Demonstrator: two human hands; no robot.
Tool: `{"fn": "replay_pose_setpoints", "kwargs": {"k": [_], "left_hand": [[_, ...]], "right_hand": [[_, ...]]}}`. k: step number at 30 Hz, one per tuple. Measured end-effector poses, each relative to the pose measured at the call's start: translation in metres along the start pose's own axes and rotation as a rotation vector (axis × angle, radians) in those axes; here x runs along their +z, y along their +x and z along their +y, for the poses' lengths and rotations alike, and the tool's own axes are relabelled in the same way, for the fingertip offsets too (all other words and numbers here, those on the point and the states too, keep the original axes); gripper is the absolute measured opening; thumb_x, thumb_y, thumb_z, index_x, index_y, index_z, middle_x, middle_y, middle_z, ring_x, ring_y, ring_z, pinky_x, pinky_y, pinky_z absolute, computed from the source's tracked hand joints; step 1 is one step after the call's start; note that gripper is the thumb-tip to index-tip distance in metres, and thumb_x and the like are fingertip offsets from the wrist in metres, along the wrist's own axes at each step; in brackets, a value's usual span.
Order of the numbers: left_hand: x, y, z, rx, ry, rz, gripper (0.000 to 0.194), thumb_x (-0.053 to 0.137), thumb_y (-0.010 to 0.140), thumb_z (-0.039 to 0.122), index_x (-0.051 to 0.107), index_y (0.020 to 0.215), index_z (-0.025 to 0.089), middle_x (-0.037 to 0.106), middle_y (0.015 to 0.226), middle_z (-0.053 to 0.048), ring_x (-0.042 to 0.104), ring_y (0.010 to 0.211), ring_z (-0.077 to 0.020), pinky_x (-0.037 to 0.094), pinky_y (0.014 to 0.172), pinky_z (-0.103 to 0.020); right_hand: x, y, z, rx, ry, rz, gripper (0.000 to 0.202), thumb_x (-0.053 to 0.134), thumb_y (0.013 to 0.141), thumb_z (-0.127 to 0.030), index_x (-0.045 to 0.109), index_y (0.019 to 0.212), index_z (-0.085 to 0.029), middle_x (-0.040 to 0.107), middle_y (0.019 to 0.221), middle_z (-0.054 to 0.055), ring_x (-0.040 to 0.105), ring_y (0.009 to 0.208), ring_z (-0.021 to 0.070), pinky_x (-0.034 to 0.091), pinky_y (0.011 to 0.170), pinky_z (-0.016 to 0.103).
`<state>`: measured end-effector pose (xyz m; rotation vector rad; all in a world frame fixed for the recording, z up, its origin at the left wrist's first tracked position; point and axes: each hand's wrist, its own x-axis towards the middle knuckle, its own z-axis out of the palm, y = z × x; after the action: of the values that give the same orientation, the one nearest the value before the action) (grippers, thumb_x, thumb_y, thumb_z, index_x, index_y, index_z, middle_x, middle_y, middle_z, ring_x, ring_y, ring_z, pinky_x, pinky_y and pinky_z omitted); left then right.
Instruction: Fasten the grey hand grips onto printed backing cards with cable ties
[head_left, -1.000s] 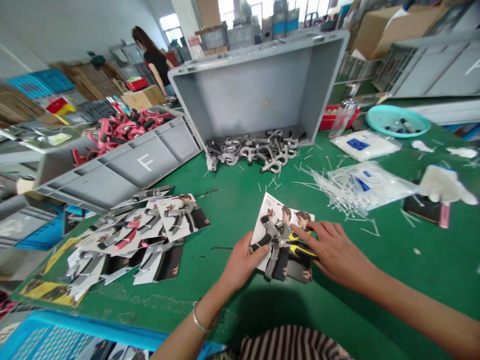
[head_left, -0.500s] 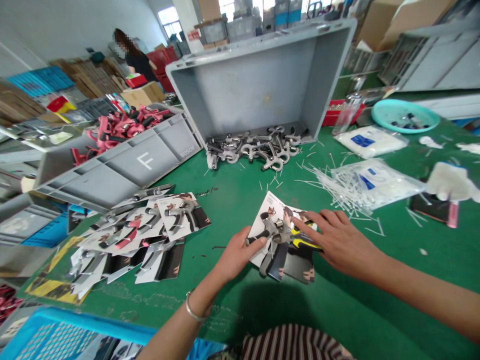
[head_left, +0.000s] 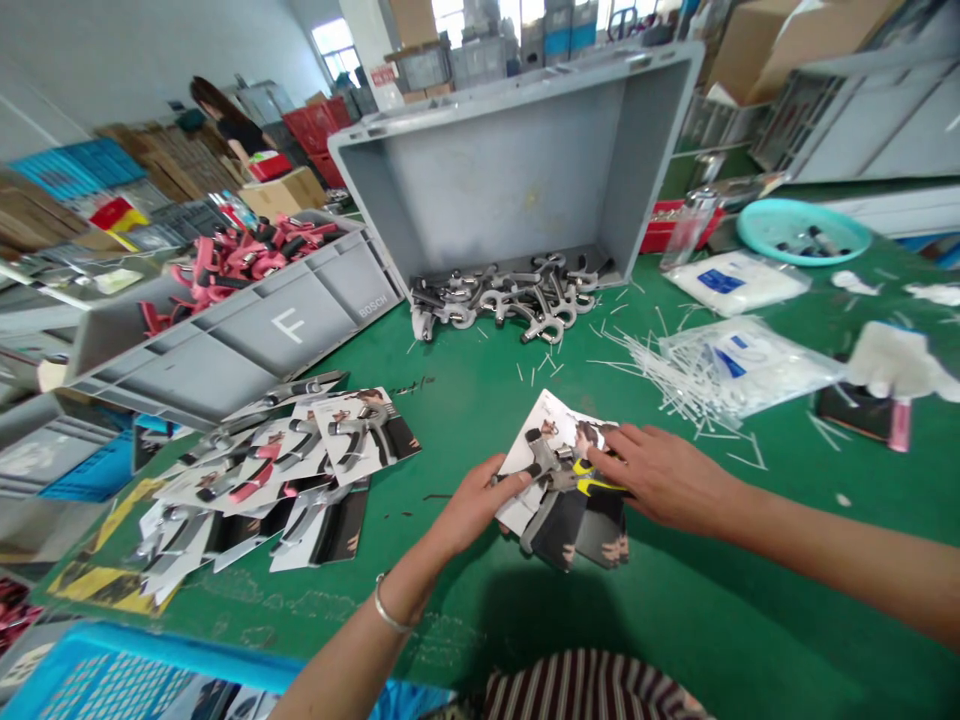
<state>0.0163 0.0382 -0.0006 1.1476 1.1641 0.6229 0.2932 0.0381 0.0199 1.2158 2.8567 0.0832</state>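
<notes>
My left hand (head_left: pixel 484 500) is closed on the left edge of a printed card (head_left: pixel 545 415), its thumb pressing on the dark end of a grey-and-black curved hand tool (head_left: pixel 541 515) that lies across it. My right hand (head_left: pixel 664 475) is wrapped round yellow-handled cutting pliers (head_left: pixel 592 478). The jaws of the pliers point left and lie over the middle of the grey tool. Whether they touch a tie there, I cannot make out. Under the held card a second printed card (head_left: pixel 604 535) shows at the right.
Carded tools (head_left: pixel 277 460) lie piled at left, beside a grey bin (head_left: pixel 315 310) of pink tools. Loose grey tools (head_left: pixel 517 295) spill from a tipped grey crate (head_left: pixel 525 170). White cable ties (head_left: pixel 667 375), plastic bags (head_left: pixel 772 375) and a turquoise basin (head_left: pixel 806 215) are at right.
My right hand and the pliers have shifted slightly left over the card. The card has turned a little in my left hand. In the background, a person leans further left.
</notes>
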Motion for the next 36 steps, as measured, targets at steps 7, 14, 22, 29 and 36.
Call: {"fn": "replay_pose_setpoints", "kwargs": {"k": [7,14,22,29,36], "left_hand": [[0.009,0.013,-0.013,-0.043,-0.409,0.198,0.028,0.072,0.072,0.04,0.064,0.074,0.013,0.058,0.055,0.002,0.05,0.043,-0.0091,0.035,0.038,-0.019],[0.008,0.023,-0.006,0.157,-0.668,0.318,0.029,0.073,0.075,0.034,0.064,0.094,0.014,0.068,0.081,-0.001,0.063,0.069,-0.0131,0.051,0.059,-0.023],[0.03,0.0,0.004,0.362,-0.66,0.389,0.032,0.067,0.085,0.028,0.061,0.116,0.02,0.068,0.118,-0.006,0.063,0.108,-0.0186,0.047,0.093,-0.03],[0.035,-0.003,0.001,0.414,-0.599,0.414,0.04,0.067,0.085,0.026,0.057,0.124,0.022,0.061,0.132,-0.007,0.057,0.122,-0.0222,0.038,0.109,-0.04],[0.037,-0.003,-0.002,0.389,-0.677,0.445,0.032,0.07,0.083,0.027,0.061,0.113,0.02,0.069,0.115,-0.006,0.064,0.107,-0.0189,0.048,0.094,-0.03]], "right_hand": [[0.005,-0.009,-0.042,0.092,0.626,-0.151,0.029,0.056,0.086,-0.022,0.057,0.115,-0.02,0.069,0.101,0.007,0.066,0.085,0.0213,0.045,0.071,0.028],[0.004,0.004,-0.104,0.162,0.937,-0.049,0.038,0.054,0.09,-0.033,0.051,0.125,-0.022,0.066,0.113,0.008,0.065,0.095,0.0222,0.049,0.081,0.032],[0.044,0.007,-0.09,0.511,0.542,0.265,0.055,0.048,0.094,-0.043,0.042,0.14,-0.014,0.057,0.125,0.019,0.054,0.116,0.0324,0.042,0.103,0.049],[0.037,0.013,-0.102,0.532,0.539,0.278,0.057,0.047,0.094,-0.043,0.041,0.141,-0.011,0.057,0.125,0.019,0.054,0.116,0.032,0.043,0.103,0.048],[0.041,0.016,-0.102,0.596,0.915,0.162,0.037,0.044,0.095,-0.038,0.051,0.124,-0.016,0.064,0.115,0.015,0.062,0.101,0.0288,0.047,0.092,0.045]]}}
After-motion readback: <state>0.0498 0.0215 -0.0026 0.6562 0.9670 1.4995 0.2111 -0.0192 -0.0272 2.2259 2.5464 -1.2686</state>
